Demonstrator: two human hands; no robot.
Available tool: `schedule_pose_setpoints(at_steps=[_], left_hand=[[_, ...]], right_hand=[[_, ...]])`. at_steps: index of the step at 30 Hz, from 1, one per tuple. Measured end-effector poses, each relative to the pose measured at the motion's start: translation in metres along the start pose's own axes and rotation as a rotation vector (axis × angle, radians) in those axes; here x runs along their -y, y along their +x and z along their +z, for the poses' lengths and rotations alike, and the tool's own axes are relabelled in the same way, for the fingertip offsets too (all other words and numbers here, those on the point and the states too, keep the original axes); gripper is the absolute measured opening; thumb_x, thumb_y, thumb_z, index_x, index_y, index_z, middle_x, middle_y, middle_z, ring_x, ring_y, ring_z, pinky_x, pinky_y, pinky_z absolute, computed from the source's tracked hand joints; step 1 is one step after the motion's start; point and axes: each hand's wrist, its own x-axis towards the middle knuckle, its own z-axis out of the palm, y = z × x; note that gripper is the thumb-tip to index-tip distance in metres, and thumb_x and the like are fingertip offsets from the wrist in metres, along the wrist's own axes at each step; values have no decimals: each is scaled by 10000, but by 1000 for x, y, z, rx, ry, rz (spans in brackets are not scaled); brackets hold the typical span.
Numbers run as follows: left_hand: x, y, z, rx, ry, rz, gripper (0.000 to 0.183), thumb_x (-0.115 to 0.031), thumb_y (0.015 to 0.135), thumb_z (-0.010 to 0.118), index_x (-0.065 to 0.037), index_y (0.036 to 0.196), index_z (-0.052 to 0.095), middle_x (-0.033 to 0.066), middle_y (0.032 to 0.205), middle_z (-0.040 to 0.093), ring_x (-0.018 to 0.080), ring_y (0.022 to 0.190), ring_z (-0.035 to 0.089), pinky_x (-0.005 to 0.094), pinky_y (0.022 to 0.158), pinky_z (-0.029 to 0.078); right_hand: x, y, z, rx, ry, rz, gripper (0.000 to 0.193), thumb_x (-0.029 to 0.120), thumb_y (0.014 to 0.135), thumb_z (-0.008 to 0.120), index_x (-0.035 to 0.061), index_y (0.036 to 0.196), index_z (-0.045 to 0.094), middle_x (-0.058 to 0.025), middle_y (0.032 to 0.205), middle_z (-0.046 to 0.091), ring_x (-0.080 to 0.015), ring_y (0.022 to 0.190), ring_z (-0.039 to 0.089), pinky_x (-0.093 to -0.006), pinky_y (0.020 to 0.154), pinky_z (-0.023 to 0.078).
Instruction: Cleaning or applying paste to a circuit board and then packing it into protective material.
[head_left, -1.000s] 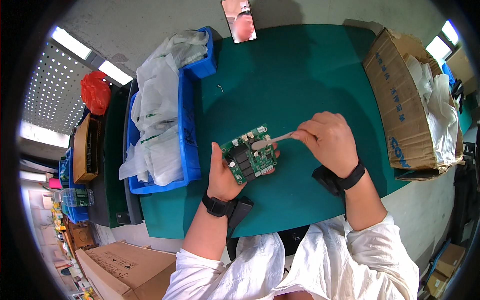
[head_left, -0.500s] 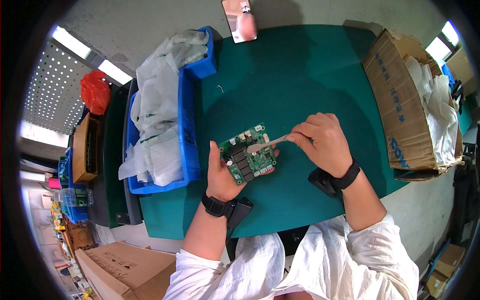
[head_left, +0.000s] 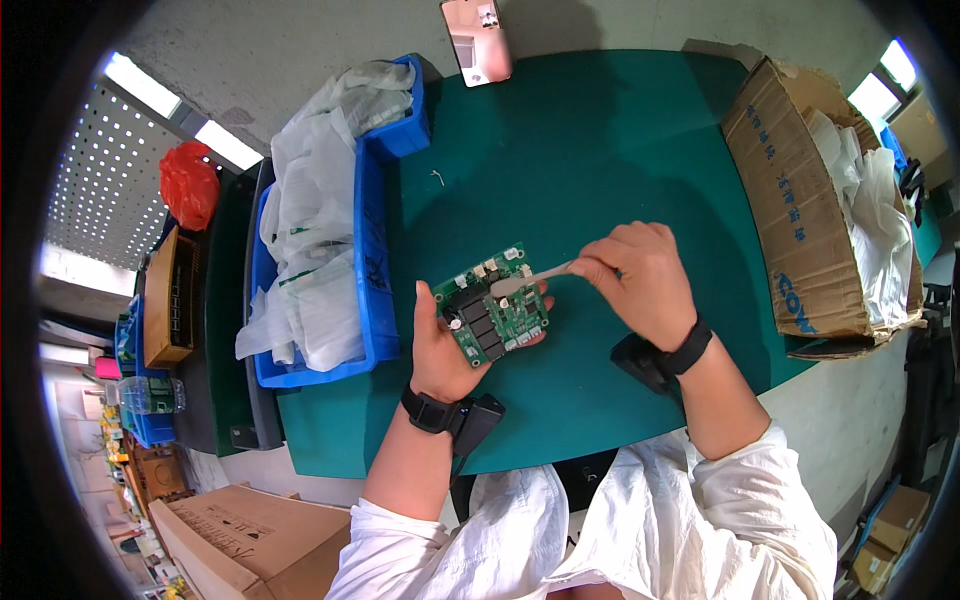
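A green circuit board (head_left: 510, 320) rests in my left hand (head_left: 438, 350), which cradles it from below with the thumb along its left edge. A row of black block-shaped parts and several white connectors stand on its upper face. My right hand (head_left: 645, 285) pinches the thin end of a pale brush-like stick (head_left: 540, 276). The stick's wider rounded end lies over the upper middle of the board, seemingly touching it; what is on its underside is hidden. Both hands are above the green table (head_left: 590, 400).
Left of the board is a blue bin (head_left: 378, 300) with white-wrapped items, and a smaller blue bin (head_left: 405, 137) behind it. An open cardboard box (head_left: 780, 200) with white wrapping stands at right. A phone (head_left: 478, 45) leans at the far edge. A white scrap (head_left: 437, 177) lies on the table.
The stick's wide end has shifted slightly left and up across the board. My right hand has moved a little up and left with it; the board remains in my left hand.
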Motion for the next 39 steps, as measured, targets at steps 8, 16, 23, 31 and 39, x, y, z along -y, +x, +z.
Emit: schedule_pose_setpoints(at_steps=[8, 16, 23, 31, 39], left_hand=[[-1, 0, -3, -25, -69, 22, 966, -761, 887, 324, -7, 1489, 276, 306, 1442, 381, 506, 1316, 388, 633, 1032, 372], [-1, 3, -2, -64, -17, 42, 960, -752, 885, 356, -20, 1499, 260, 316, 1460, 350, 532, 1336, 342, 666, 1033, 349], [-3, 2, -4, -29, -125, 56, 937, -734, 892, 371, -32, 1503, 259, 301, 1468, 346, 528, 1333, 347, 670, 1033, 344], [0, 2, -5, -76, -101, 74, 930, -736, 894, 365, -34, 1497, 277, 286, 1461, 370, 499, 1336, 364, 647, 1048, 344], [0, 0, -3, -88, -59, 99, 928, -738, 895, 360, -39, 1499, 275, 285, 1467, 363, 502, 1343, 353, 652, 1051, 335]], right_hand=[[-8, 8, -11, -23, -18, -3, 146, 226, 778, 758, 94, 741, 709, -29, 647, 586, -234, 661, 571, -383, 696, 405], [-3, 1, -1, -17, -103, 90, 153, 242, 792, 749, 96, 765, 714, -28, 647, 581, -237, 661, 573, -388, 663, 414], [-7, 2, -4, 3, -19, 14, 154, 238, 792, 749, 92, 754, 715, -25, 642, 578, -233, 656, 565, -381, 680, 410], [-9, 5, -6, -208, -221, 11, 146, 233, 779, 758, 104, 737, 706, -21, 658, 581, -228, 664, 569, -378, 693, 406], [-6, 6, -4, -146, -162, 49, 131, 213, 784, 751, 97, 741, 707, -31, 641, 580, -234, 652, 573, -380, 673, 404]])
